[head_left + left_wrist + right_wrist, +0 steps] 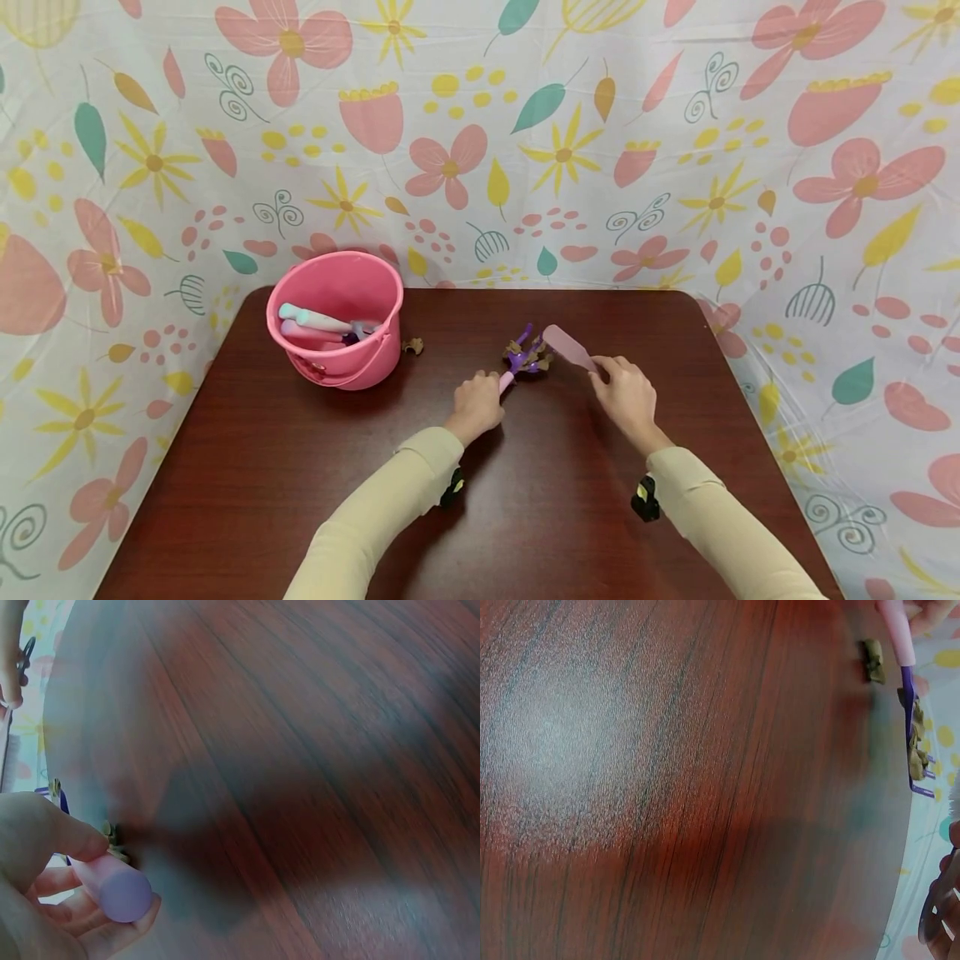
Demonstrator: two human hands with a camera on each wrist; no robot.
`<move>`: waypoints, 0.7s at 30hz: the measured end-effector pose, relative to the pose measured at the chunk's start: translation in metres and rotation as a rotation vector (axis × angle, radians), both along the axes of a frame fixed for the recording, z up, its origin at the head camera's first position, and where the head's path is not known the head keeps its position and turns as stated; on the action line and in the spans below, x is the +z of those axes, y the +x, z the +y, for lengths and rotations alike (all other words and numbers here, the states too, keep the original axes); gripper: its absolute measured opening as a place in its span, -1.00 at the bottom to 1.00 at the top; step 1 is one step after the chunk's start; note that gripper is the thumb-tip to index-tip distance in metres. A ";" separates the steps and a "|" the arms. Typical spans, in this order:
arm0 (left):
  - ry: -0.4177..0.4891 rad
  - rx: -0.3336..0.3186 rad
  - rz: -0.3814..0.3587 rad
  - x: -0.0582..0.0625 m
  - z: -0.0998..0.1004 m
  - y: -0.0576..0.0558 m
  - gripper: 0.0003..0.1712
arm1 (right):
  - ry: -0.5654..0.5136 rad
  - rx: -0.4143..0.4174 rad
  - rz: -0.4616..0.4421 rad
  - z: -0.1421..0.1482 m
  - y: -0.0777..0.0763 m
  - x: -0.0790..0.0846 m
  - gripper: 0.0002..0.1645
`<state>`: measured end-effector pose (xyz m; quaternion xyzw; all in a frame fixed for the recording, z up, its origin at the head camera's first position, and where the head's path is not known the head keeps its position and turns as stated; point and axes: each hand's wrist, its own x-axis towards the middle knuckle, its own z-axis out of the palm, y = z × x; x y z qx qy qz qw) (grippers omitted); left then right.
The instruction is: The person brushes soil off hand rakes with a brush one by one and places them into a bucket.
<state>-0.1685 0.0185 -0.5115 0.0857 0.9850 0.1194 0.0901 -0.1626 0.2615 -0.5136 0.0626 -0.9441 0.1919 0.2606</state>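
My left hand point(477, 407) grips the pink handle of a small garden hand rake point(516, 360). Crumpled brown dry leaves point(917, 739) sit on its purple tines, which are held over the far part of the table. In my right hand point(627, 402) is a pink brush point(570, 347), gripped by its handle. The flat head of the brush is right beside the rake's tines in the head view. Pale bristles point(955, 796) show at the edge of the right wrist view. The butt of the rake handle point(124, 894) sticks out of my left hand in the left wrist view.
A pink bucket point(360, 367) stands at the back left of the dark wooden table point(540, 517). Several tools with mint and lilac handles point(322, 322) lean inside it. One dry leaf point(413, 345) lies beside the bucket. A flowered curtain point(480, 167) hangs behind the table.
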 end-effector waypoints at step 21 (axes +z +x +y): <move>-0.086 -0.132 0.162 0.006 -0.032 0.012 -0.49 | 0.036 0.128 -0.033 -0.037 -0.003 0.013 -0.71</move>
